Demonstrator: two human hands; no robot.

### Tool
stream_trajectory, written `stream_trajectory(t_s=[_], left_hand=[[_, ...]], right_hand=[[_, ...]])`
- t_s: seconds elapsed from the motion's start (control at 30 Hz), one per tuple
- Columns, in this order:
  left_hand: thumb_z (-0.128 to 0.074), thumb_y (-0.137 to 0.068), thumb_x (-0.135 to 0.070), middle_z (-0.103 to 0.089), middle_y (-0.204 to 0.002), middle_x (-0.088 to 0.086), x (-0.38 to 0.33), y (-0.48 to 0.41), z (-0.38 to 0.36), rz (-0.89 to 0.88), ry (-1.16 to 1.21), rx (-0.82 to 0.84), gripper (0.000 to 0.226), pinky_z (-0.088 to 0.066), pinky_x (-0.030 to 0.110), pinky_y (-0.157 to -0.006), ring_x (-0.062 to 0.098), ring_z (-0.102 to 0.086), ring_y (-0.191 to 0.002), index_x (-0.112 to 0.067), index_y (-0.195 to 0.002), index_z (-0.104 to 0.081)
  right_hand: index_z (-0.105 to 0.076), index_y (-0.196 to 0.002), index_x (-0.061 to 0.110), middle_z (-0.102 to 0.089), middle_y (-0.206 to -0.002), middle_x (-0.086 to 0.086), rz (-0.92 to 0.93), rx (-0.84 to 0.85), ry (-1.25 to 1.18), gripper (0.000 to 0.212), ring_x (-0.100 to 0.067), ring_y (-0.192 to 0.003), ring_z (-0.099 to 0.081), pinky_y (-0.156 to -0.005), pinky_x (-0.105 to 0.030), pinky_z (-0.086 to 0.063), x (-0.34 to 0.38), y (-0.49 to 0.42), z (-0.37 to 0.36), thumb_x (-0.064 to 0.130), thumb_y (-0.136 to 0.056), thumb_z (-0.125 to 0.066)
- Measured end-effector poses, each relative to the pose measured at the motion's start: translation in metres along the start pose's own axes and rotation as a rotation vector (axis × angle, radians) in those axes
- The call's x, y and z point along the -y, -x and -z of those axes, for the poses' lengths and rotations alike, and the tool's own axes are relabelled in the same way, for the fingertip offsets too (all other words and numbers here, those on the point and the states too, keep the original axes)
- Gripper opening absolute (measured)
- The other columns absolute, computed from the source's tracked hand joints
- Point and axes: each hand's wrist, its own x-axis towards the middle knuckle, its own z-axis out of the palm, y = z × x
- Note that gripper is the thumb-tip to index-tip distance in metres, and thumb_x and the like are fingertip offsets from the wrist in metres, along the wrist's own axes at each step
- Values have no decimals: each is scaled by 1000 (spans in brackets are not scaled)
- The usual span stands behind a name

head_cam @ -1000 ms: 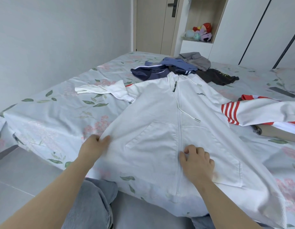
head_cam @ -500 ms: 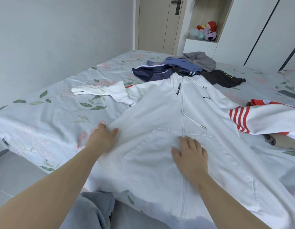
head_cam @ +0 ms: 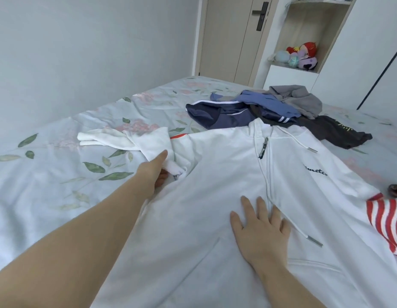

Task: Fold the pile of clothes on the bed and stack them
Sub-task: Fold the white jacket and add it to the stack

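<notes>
Starts at the left with the floral sheet of the bed [head_cam: 48,185], then a white sleeve [head_cam: 117,138] lying crumpled and stretched out leftward. Grips that sleeve near its shoulder end with the left hand [head_cam: 156,168], thumb on top of the cloth, fingers curled under a fold. Shows the white zip jacket [head_cam: 204,196] spread front-up across the near side of the bed, zip closed. Presses the right hand [head_cam: 259,223] flat on the jacket's front, fingers straight and slightly apart, touching the zip line. Has the pile of clothes [head_cam: 259,107] heaped on the bed just beyond the collar: navy, blue, grey and dark pieces. Higher up, plush toys [head_cam: 302,56] on a shelf. Ends at the right edge with a red-striped sleeve [head_cam: 386,218].
</notes>
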Motion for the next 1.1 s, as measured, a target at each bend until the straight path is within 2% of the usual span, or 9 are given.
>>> stream_trajectory(t_s=[0.17, 0.3, 0.4, 0.53, 0.73, 0.87, 0.93, 1.0, 1.1], left_hand=[[-59, -91, -17, -60, -87, 12, -17, -15, -5, -118, 180, -266, 12, -51, 40, -85, 26, -56, -84, -5, -92, -60], [-45, -97, -20, -49, -97, 6, -24, -26, 38, -190, 284, -566, 35, -43, 33, -73, 21, -49, -89, -4, -128, -51], [-61, -89, -17, -52, -99, 3, -29, -35, 54, 18, 464, -367, 48, -46, 31, -68, 22, -52, -91, -12, -134, -46], [-76, -77, -34, -51, -133, 3, -36, -39, 58, 87, 624, -117, 81, -51, 36, -92, 20, -58, -112, -20, -144, -32], [-54, -91, -47, -54, -129, 3, -51, -50, 52, 68, 401, -276, 51, -48, 40, -92, 27, -55, -114, -20, -134, -46], [-37, -97, -26, -54, -134, 4, -85, -22, 8, -359, 414, -386, 40, -42, 27, -91, 22, -52, -121, -20, -135, -49], [-40, -100, -21, -51, -139, 6, -83, 3, -33, -678, 136, -228, 40, -36, 24, -101, 21, -47, -128, -13, -139, -46], [-41, -100, -15, -41, -146, 9, -56, 15, -64, -989, -530, 26, 43, -23, 28, -111, 24, -37, -136, -10, -143, -38], [-35, -101, -23, -27, -154, -6, -5, 15, -72, -852, -1495, 421, 47, -18, 45, -114, 19, -23, -142, -37, -145, -29]], right_hand=[[2, -145, 51, 4, -159, 13, -16, -8, -22, 60, -23, -144, 2, -113, -44, -3, 0, 1, -1, 66, -88, -11], [2, -144, 52, 5, -158, 14, -23, -16, -25, 59, -22, -144, 1, -114, -43, -4, 1, 2, 1, 66, -88, -12], [1, -144, 53, 4, -158, 15, -30, -21, -25, 59, -22, -145, 0, -114, -42, -5, 3, 3, 3, 66, -89, -13], [2, -143, 54, 4, -158, 16, -41, -37, -19, 58, -21, -145, -1, -115, -42, -5, 6, 4, 6, 67, -89, -14], [3, -143, 55, 5, -158, 17, -59, -54, -26, 59, -20, -145, -1, -115, -41, -4, 8, 5, 5, 68, -88, -15], [2, -143, 56, 5, -158, 17, -57, -68, -45, 59, -20, -145, 0, -115, -41, -3, 9, 5, 5, 68, -88, -16], [0, -144, 54, 3, -158, 17, -46, -74, -56, 59, -20, -145, 0, -115, -41, -4, 9, 6, 6, 67, -89, -16], [-4, -146, 49, -2, -158, 16, -44, -90, -82, 60, -18, -145, -3, -114, -39, -5, 8, 7, 9, 66, -90, -18], [-18, -147, 34, -21, -154, 14, -86, -175, -218, 58, -12, -143, -16, -113, -33, -9, 5, 9, 15, 55, -95, -28]])
